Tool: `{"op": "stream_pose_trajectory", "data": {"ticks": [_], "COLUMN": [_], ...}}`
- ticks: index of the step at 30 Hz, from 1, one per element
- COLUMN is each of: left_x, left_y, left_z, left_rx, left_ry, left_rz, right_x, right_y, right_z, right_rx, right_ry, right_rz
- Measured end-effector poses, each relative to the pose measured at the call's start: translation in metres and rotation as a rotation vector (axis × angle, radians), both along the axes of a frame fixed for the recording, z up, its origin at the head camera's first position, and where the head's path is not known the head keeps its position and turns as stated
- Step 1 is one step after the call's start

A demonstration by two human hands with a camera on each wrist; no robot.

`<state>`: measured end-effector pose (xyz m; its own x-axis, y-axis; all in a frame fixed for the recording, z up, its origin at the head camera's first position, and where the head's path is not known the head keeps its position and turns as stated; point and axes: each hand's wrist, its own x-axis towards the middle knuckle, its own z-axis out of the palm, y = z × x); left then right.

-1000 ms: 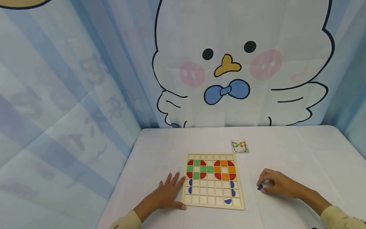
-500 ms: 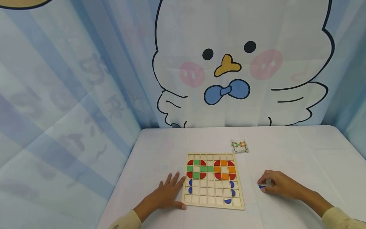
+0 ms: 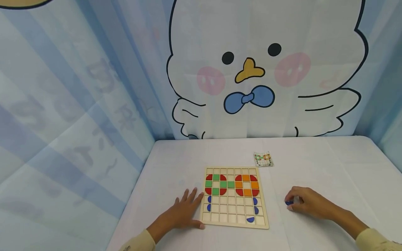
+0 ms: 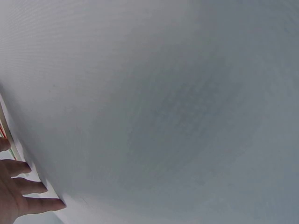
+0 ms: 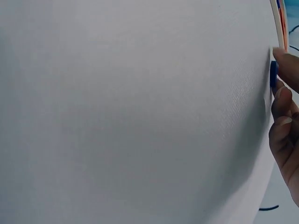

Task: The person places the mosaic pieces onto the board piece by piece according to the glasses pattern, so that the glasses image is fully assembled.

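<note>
In the head view a square wooden grid board (image 3: 224, 219) lies on the table, with red, green and orange pieces in its upper rows. Blue half-round pieces sit lower down: two at the left side, two at the right, and one tilted piece (image 3: 250, 220) in the bottom row. My left hand (image 3: 182, 213) rests with spread fingers against the board's left edge, thumb near its lower left corner. To the right of the board, my right hand (image 3: 309, 202) pinches a blue half-round piece (image 5: 274, 74) between thumb and fingertips, close over the table.
A small pattern card (image 3: 263, 159) showing a coloured grid lies beyond the board's upper right corner. The white table (image 3: 176, 160) ends at a curtain (image 3: 248, 122) printed with a cartoon bird.
The blue piece has turned in my right fingers, and that hand has shifted slightly to the right. The left hand and the pieces on the board stay put.
</note>
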<state>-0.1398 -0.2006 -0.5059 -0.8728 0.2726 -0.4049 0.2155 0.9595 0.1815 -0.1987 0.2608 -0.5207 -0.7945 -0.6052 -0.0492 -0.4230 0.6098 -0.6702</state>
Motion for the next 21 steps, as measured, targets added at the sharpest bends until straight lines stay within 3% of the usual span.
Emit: {"op": "stream_pose_trajectory", "data": {"ticks": [5,11,21], "left_x": [-0.0005,-0.0007,0.0001], "left_y": [0.0006,0.0005,0.0016], "left_z": [0.0002,0.0004,0.0017], "left_rx": [-0.002,0.003,-0.003], "left_ry": [0.0,0.005,0.006], "left_rz": [0.0,0.0,0.001], "right_x": [-0.002,-0.0043,0.0018], "right_y": [0.0058,0.0099,0.0064], "right_z": [0.0003,-0.0013,-0.0013], "right_rx": [-0.029,-0.066,-0.018], "right_ry": [-0.069,-0.045,-0.05], "right_rz": [0.03,0.097,0.049]}}
